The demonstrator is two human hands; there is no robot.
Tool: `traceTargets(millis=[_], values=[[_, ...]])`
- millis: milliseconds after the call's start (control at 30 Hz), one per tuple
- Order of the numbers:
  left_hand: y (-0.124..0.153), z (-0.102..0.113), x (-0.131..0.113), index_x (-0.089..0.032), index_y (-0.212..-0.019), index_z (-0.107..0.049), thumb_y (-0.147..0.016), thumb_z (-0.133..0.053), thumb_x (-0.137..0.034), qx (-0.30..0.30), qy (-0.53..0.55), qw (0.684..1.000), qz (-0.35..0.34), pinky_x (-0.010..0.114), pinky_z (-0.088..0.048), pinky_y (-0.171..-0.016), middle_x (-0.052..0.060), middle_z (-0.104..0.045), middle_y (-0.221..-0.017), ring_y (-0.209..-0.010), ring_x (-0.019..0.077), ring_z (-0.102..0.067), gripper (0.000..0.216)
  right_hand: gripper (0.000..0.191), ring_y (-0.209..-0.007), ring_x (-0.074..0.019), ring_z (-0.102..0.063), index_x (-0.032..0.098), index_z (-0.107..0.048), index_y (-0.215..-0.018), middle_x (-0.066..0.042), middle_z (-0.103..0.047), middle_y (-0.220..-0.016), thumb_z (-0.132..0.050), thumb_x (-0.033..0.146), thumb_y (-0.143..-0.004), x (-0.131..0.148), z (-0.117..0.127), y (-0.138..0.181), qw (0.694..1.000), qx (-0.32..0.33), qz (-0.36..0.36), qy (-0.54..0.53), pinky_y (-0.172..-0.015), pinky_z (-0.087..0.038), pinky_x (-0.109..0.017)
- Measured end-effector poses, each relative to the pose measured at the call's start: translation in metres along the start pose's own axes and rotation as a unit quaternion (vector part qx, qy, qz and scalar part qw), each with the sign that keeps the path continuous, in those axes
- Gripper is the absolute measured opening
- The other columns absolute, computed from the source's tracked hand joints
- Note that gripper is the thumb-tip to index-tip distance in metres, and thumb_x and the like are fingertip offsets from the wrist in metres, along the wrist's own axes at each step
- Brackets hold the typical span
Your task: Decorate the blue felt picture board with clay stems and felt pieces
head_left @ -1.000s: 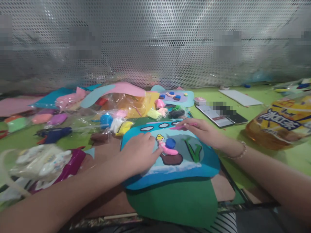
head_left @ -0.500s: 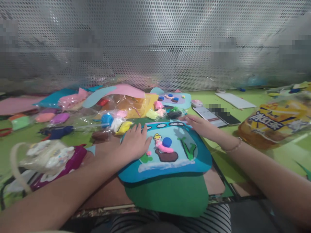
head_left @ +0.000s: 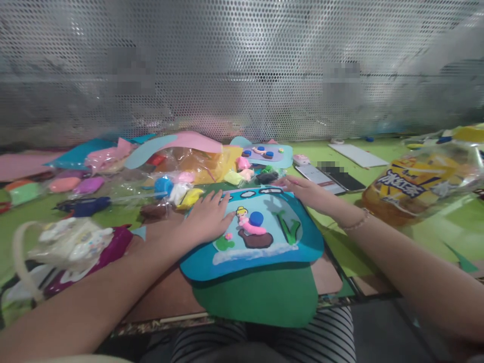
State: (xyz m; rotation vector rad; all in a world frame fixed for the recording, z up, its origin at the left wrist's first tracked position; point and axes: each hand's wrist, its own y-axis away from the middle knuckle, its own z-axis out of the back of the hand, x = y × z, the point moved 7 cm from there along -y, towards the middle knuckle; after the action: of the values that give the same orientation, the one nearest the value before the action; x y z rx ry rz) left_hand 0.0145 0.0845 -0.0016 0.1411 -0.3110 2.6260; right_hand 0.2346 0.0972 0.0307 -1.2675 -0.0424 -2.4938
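Observation:
In front of me lies a blue paper picture [head_left: 196, 266] with rounded corners, on top of a green paper sheet [head_left: 260, 297] that juts past the table's front edge. A clay snail figure [head_left: 253, 229] with a pink body, blue shell and yellow hat sits at its middle, above a brown clay patch [head_left: 259, 240]. Green clay leaves [head_left: 290, 229] stand to the right. My left hand [head_left: 212, 217] rests flat on the picture's left side, fingers spread. At the far right corner my right hand [head_left: 306, 191] touches the picture with its fingers stretched out.
Bagged clay lumps [head_left: 177, 191] and a blue glue gun [head_left: 85, 205] lie at the left behind a cream-and-purple bag [head_left: 75, 247]. A second clay picture [head_left: 280, 157] is at the back. Phones [head_left: 321, 179] and a large drink bottle [head_left: 412, 189] are at the right.
The whole view has shifted slightly, so things appear a little further left and the bottle shows more. Both hands keep their places on the picture.

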Motion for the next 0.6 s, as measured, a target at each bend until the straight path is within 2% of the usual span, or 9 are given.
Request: traceTargets(millis=[200, 300, 400, 467, 533, 600], values=[[-0.001, 0.006, 0.000, -0.016, -0.122, -0.050, -0.090, -0.054, -0.034, -0.013, -0.014, 1.000, -0.017, 0.046, -0.046, -0.087, 0.010, -0.051, -0.123, -0.105, 0.0242, -0.054, 0.037, 0.044, -0.088, -0.0208, -0.058, 0.016, -0.063, -0.101, -0.008, -0.065, -0.100, -0.034, 0.047, -0.091, -0.011, 0.012, -0.004, 0.997, -0.050, -0.037, 0.037, -0.073, -0.048, -0.033], [-0.001, 0.009, 0.001, -0.016, -0.120, -0.051, -0.090, -0.054, -0.033, -0.017, -0.026, 0.999, -0.009, 0.043, -0.048, -0.084, 0.009, -0.053, -0.119, -0.101, 0.0226, -0.056, 0.034, 0.044, -0.087, -0.0201, -0.059, 0.018, -0.062, -0.104, -0.007, -0.064, -0.100, -0.033, 0.048, -0.091, -0.007, 0.011, -0.001, 0.999, -0.023, -0.038, 0.030, -0.070, -0.047, -0.031], [-0.002, 0.010, 0.003, -0.016, -0.118, -0.052, -0.090, -0.054, -0.032, -0.015, -0.039, 0.999, 0.012, 0.041, -0.050, -0.081, 0.009, -0.054, -0.116, -0.097, 0.0214, -0.057, 0.032, 0.043, -0.084, -0.0202, -0.061, 0.017, -0.061, -0.104, -0.006, -0.066, -0.088, -0.038, 0.050, -0.090, 0.000, 0.007, 0.000, 1.000, 0.017, -0.001, 0.011, -0.075, -0.047, -0.032], [-0.002, 0.010, 0.005, -0.015, -0.117, -0.052, -0.090, -0.054, -0.032, -0.014, -0.045, 0.999, 0.026, 0.041, -0.050, -0.080, 0.009, -0.055, -0.115, -0.096, 0.0208, -0.058, 0.032, 0.041, -0.081, -0.0200, -0.062, 0.016, -0.062, -0.101, -0.006, -0.066, -0.081, -0.040, 0.049, -0.089, 0.002, 0.007, 0.000, 1.000, 0.021, 0.018, -0.003, -0.077, -0.046, -0.033], [-0.003, 0.010, 0.006, -0.015, -0.117, -0.052, -0.090, -0.054, -0.032, -0.013, -0.049, 0.998, 0.032, 0.040, -0.050, -0.079, 0.008, -0.055, -0.114, -0.095, 0.0205, -0.058, 0.031, 0.038, -0.076, -0.0186, -0.064, 0.016, -0.061, -0.097, -0.006, -0.066, -0.082, -0.041, 0.047, -0.090, 0.002, 0.010, 0.000, 1.000, 0.012, 0.016, -0.015, -0.073, -0.047, -0.031], [-0.003, 0.009, 0.007, -0.015, -0.116, -0.052, -0.090, -0.054, -0.032, -0.013, -0.049, 0.998, 0.032, 0.040, -0.050, -0.079, 0.008, -0.055, -0.114, -0.095, 0.0204, -0.058, 0.031, 0.035, -0.067, -0.0156, -0.065, 0.016, -0.060, -0.094, -0.005, -0.066, -0.083, -0.041, 0.045, -0.090, 0.002, 0.014, 0.001, 1.000, 0.004, 0.004, -0.029, -0.062, -0.046, -0.026]])
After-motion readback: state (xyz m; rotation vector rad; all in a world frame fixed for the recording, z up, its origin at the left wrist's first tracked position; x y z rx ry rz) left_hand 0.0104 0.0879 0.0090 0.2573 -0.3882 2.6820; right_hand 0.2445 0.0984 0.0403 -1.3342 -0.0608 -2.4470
